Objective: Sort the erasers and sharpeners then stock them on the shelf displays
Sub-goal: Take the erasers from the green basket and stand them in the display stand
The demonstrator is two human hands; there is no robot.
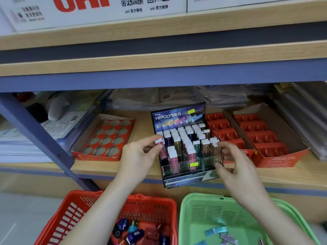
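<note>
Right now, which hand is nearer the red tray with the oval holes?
Left. The left hand, pinching a pink eraser, is just right of the tray; the right hand is at the far right edge of the eraser display.

Both arms show bare from the lower edge of the view up to the wrists, slender and smooth. The left hand [139, 157] and right hand [236, 167] are bare too, with fingernails that look short and plain, though blur leaves that uncertain.

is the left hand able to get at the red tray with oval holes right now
Probably yes: the red tray lies open just left of the left hand, nothing between, though that hand pinches a pink eraser.
</note>
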